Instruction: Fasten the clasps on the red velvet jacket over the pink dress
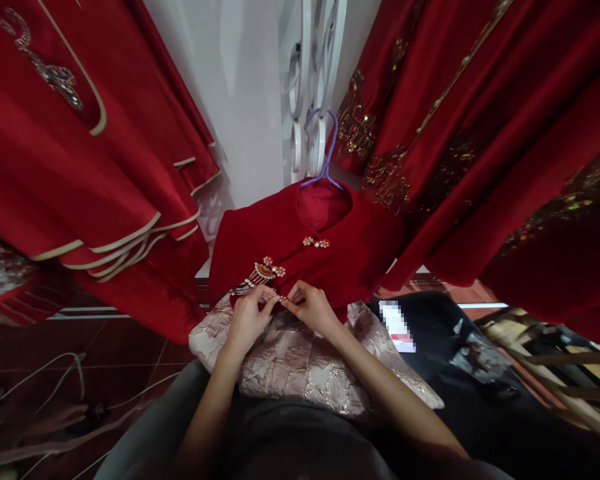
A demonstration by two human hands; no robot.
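A red velvet garment hangs on a purple hanger, its lower part resting over a pale pink brocade cloth on my lap. My left hand and my right hand meet at the garment's front. Thumbs and fingertips of both are pinched on a small beaded fastener, mostly covered by the fingers. Just above my left hand is a fan-shaped beaded ornament with hanging strands. Closer to the neckline sits a flower-shaped jewelled clasp.
Red gowns with pale piping hang at the left, and red gowns with gold sequins at the right. White scrolled metalwork stands behind the hanger. On a black surface at the right lie a blurred-out phone-like rectangle and a clear plastic bag. Cables cross the floor.
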